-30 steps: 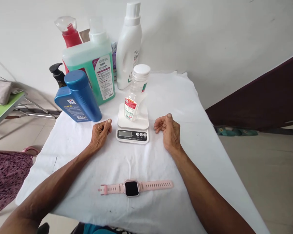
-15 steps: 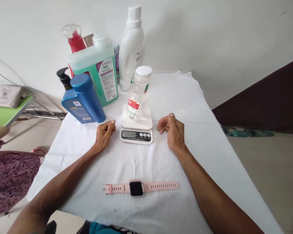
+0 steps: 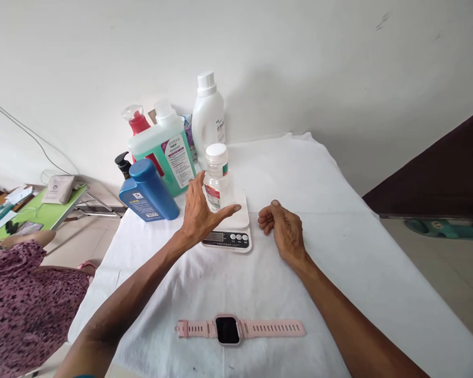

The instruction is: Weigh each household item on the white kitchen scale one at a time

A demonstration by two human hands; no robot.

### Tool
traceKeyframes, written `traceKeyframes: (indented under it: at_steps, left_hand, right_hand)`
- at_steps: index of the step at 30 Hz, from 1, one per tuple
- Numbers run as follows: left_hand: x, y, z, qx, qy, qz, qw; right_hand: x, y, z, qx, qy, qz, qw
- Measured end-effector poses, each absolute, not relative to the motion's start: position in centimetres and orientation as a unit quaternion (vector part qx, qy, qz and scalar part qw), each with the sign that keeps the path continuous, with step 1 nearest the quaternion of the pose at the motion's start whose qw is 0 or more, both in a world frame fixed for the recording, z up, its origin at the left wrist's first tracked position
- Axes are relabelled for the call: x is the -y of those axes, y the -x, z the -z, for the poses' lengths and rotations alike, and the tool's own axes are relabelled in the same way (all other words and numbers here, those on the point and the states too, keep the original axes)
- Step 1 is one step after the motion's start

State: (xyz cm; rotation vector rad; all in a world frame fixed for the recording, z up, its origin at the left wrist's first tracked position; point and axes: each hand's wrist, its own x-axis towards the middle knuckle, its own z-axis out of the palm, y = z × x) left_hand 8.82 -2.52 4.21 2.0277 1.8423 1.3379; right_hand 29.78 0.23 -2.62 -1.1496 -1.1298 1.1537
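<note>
A small clear plastic bottle (image 3: 217, 178) with a white cap and red label stands on a white kitchen scale (image 3: 230, 233). My left hand (image 3: 199, 211) is raised over the scale with fingers spread, right beside the bottle's left side; I cannot tell whether it touches it. My right hand (image 3: 284, 229) rests on the white cloth to the right of the scale, fingers loosely curled, holding nothing. A pink smartwatch (image 3: 236, 329) lies flat near the front edge.
Behind the scale stand a blue bottle (image 3: 150, 191), a green detergent jug (image 3: 165, 149), a red bottle (image 3: 139, 123), a black pump bottle (image 3: 123, 164) and a tall white bottle (image 3: 208, 118). A person in a patterned garment (image 3: 23, 299) sits at left by a green table (image 3: 43, 212).
My left hand lifted off the cloth, opened, and moved right to the clear bottle on the scale. The camera tilted up and back. My right hand stayed put.
</note>
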Motion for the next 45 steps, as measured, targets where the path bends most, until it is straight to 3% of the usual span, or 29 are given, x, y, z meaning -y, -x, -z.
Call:
traceKeyframes:
  at_steps: [8, 16, 27, 36, 45]
  left_hand:
    - [0.7, -9.9, -5.7, -0.650, -0.613, -0.442, 0.080]
    - [-1.0, -5.9, -7.3, -0.673, -0.572, -0.467, -0.027]
    - [-2.3, -4.4, -2.8, -0.690, -0.509, -0.515, -0.008]
    - [-2.3, -5.3, -3.7, -0.719, -0.488, -0.493, -0.053]
    - [1.0, -9.2, -7.1, -0.580, -0.626, -0.501, -0.144]
  right_hand:
    - [0.0, -30.1, 1.9, 0.470, 0.472, -0.514, 0.540]
    - [0.0, -30.3, 1.9, 0.490, 0.472, -0.509, 0.528]
    - [-0.2, -30.2, 1.9, 0.497, 0.480, -0.501, 0.522]
    - [-0.1, -30.2, 1.9, 0.500, 0.486, -0.503, 0.510]
    - [0.0, -30.3, 2.0, 0.512, 0.487, -0.500, 0.501]
